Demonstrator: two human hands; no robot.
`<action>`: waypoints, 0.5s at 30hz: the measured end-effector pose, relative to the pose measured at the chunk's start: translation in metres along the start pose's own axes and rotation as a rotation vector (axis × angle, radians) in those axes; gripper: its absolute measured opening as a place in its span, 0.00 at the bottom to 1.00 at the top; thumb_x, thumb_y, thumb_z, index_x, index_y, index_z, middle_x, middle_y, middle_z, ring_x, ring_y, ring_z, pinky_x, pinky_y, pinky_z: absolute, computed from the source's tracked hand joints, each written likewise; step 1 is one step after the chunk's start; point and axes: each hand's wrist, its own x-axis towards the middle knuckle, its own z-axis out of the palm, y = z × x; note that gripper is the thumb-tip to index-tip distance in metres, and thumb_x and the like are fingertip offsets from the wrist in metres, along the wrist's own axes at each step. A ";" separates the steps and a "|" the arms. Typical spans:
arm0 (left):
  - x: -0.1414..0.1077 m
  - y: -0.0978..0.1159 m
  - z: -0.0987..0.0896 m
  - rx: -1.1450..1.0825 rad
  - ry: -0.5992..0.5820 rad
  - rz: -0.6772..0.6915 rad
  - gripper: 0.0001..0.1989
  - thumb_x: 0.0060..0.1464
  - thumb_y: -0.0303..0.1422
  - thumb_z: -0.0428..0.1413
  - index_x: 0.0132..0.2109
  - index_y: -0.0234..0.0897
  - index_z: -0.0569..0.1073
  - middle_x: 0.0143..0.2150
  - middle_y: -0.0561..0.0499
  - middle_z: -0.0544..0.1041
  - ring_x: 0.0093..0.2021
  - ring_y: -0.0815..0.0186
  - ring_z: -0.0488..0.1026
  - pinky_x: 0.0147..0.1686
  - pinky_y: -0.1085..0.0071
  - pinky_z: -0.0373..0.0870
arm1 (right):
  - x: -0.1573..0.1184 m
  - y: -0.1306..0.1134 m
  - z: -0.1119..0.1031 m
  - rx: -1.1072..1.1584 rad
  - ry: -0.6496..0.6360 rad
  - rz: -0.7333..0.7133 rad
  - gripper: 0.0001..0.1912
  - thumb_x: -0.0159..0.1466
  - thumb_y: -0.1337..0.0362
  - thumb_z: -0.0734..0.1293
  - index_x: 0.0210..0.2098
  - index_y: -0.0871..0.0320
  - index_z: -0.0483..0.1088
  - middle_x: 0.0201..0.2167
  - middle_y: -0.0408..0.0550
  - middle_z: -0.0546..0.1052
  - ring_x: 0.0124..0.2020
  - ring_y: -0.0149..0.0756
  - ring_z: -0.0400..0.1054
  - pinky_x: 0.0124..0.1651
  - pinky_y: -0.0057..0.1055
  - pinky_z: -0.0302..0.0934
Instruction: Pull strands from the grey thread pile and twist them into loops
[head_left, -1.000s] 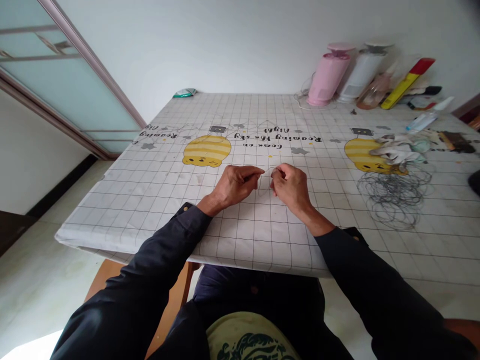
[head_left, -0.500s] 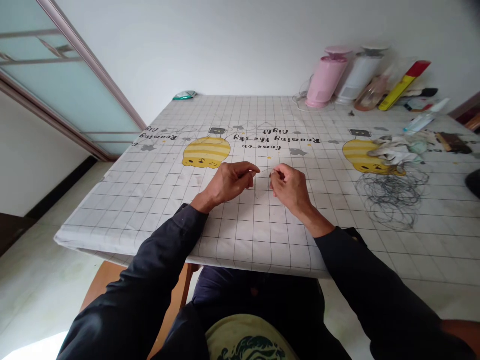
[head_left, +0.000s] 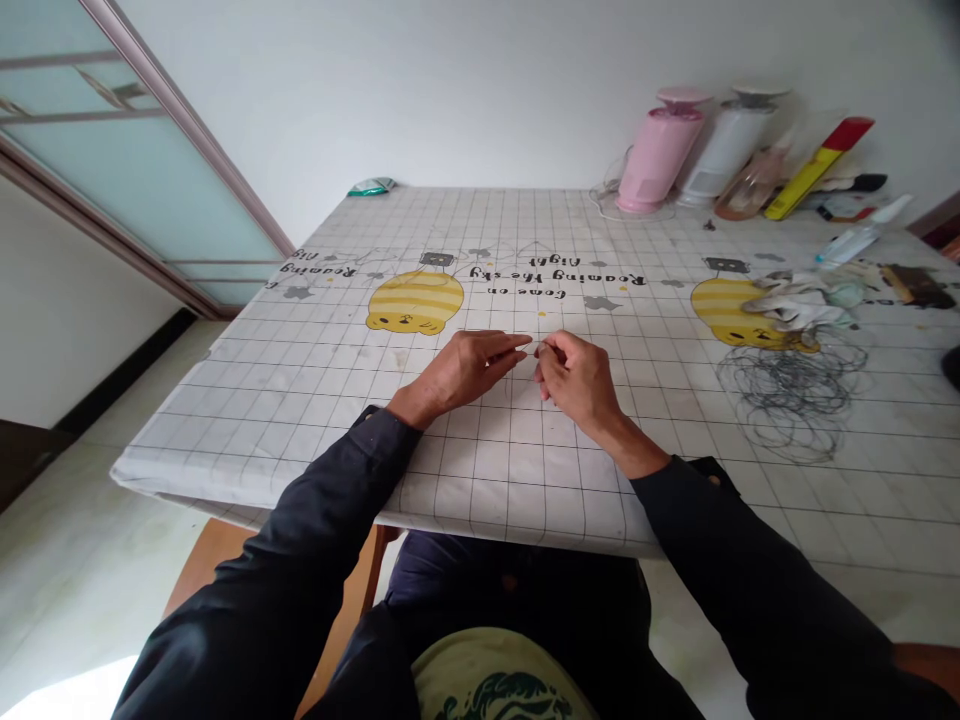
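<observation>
Since the frame half a second earlier, the left hand (head_left: pixel 480 366) had slid toward the right hand (head_left: pixel 580 375), narrowing the space between their fingertips, and its finger and thumb had parted slightly. Nearest to me, both dark sleeves (head_left: pixel 315 530) reached over the edge of the tabletop (head_left: pixel 510 490). The left finger and thumb stood a narrow gap apart; I could not tell whether they touched the strand (head_left: pixel 535 346). The right hand pinched that strand, so fine that I barely made it out, between the two sets of fingertips. I judged the fingerwork to be under way: the right hold was made, the left one not, and how much remained I could not tell. Off to the right lay a loose wire tangle (head_left: pixel 793 388), untouched, with a crumpled rag (head_left: pixel 806 303) just beyond. Farther back, a pink canister (head_left: pixel 660 158) and a yellow box (head_left: pixel 810 182) stood near the wall (head_left: pixel 450 90).
</observation>
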 end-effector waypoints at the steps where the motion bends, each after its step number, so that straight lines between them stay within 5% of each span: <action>1: 0.000 0.002 0.001 -0.008 -0.014 -0.011 0.17 0.75 0.37 0.58 0.61 0.35 0.85 0.42 0.43 0.88 0.38 0.62 0.82 0.43 0.65 0.79 | 0.000 0.000 0.000 -0.012 -0.003 -0.007 0.12 0.75 0.61 0.67 0.32 0.52 0.71 0.21 0.41 0.77 0.17 0.32 0.70 0.22 0.31 0.62; 9: -0.002 0.003 0.006 -0.023 -0.053 -0.021 0.14 0.74 0.36 0.57 0.49 0.39 0.88 0.33 0.49 0.86 0.28 0.67 0.77 0.33 0.70 0.73 | -0.001 -0.001 0.001 0.031 -0.036 0.100 0.11 0.74 0.64 0.66 0.33 0.54 0.73 0.23 0.45 0.81 0.18 0.35 0.76 0.20 0.30 0.62; 15: 0.000 0.001 0.006 -0.023 -0.052 0.092 0.17 0.77 0.36 0.54 0.52 0.37 0.88 0.32 0.47 0.85 0.28 0.67 0.79 0.32 0.70 0.73 | -0.001 -0.003 0.001 0.100 -0.043 0.134 0.13 0.75 0.63 0.67 0.32 0.55 0.72 0.21 0.45 0.81 0.17 0.33 0.75 0.20 0.27 0.62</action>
